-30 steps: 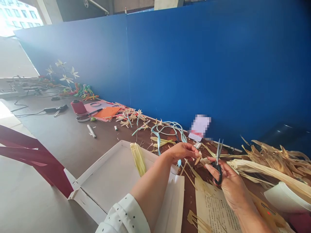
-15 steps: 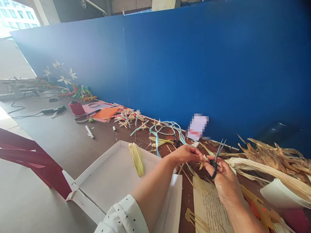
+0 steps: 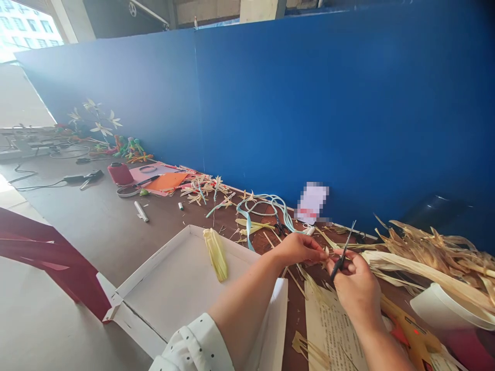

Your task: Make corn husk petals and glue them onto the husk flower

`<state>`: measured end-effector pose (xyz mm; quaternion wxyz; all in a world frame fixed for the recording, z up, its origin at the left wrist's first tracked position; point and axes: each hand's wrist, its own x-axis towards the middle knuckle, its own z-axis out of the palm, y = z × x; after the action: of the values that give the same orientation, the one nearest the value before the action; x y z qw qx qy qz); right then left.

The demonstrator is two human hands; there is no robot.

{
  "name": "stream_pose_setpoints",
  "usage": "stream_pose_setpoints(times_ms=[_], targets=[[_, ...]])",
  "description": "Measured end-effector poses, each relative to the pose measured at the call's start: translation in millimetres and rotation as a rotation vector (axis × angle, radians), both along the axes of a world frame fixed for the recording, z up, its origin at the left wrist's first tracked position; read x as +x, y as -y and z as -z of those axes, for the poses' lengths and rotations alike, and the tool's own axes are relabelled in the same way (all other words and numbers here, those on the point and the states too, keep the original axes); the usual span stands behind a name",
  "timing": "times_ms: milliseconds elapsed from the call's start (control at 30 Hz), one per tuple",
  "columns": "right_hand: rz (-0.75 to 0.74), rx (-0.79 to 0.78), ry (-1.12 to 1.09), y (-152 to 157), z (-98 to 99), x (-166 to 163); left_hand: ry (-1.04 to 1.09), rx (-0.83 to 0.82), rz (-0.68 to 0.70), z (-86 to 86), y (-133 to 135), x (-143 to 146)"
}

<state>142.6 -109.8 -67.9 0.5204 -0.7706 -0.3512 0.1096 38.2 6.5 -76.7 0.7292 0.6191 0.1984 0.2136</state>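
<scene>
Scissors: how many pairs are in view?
2. The held scissors are in the right hand, beside the straw piece in the left hand. What looks like a second dark pair lies on the table by the light-blue cords. Dried husks may hide others.

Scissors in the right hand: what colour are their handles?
Black handles on the scissors, head view.

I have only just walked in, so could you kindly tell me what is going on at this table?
A person works at a brown table. The right hand holds small black scissors, blades pointing up, while the left hand pinches a small straw piece right beside the blades. A white box with a yellow straw bundle lies to the left, a heap of dried husks to the right.
</scene>
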Motion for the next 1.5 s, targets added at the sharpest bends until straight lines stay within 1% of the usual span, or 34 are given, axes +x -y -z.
stream_pose_setpoints(times_ms=[133,333,467,533,600,700,767,833,900,1000,1067,1333,1433,1500], targets=[[0.069,-0.062,0.194,0.0,2.2,-1.5,-0.046,0.065,-0.076,3.8,4.5,7.4],[0.146,-0.202,0.482,3.4,4.2,-5.2,-0.129,0.110,-0.201,4.6,15.4,16.4],[0.175,-0.209,0.552,4.2,1.8,-9.7,-0.177,0.163,-0.267,5.0,18.6,19.9],[0.172,-0.163,0.506,3.4,2.4,-8.9,-0.191,0.181,-0.306,3.9,17.5,19.7],[0.134,-0.071,0.385,2.1,4.4,-5.6,-0.154,0.156,-0.338,2.3,14.9,18.5],[0.013,0.129,0.065,0.2,7.6,1.9,-0.040,-0.026,-0.318,0.4,9.5,15.6],[-0.060,0.226,-0.157,-0.5,8.4,5.7,0.023,-0.144,-0.286,-0.7,6.8,13.4],[-0.098,0.269,-0.317,-0.5,7.6,6.8,0.054,-0.190,-0.260,-2.5,5.9,10.9],[-0.122,0.278,-0.415,-0.4,5.5,5.8,0.055,-0.201,-0.242,-5.2,6.9,8.8],[-0.159,0.294,-0.483,-0.5,2.7,3.3,0.048,-0.221,-0.225,-9.3,10.2,7.2],[-0.152,0.303,-0.500,-0.7,1.6,2.6,0.060,-0.222,-0.217,-10.3,12.1,7.4],[-0.105,0.333,-0.533,-1.2,-2.1,0.5,0.124,-0.290,-0.147,-3.4,14.2,11.0],[-0.095,0.316,-0.505,-1.6,0.9,0.9,0.124,-0.278,-0.155,-2.1,14.7,12.4],[-0.092,0.296,-0.476,-1.0,3.2,1.8,0.116,-0.291,-0.192,-2.7,12.9,12.1]])
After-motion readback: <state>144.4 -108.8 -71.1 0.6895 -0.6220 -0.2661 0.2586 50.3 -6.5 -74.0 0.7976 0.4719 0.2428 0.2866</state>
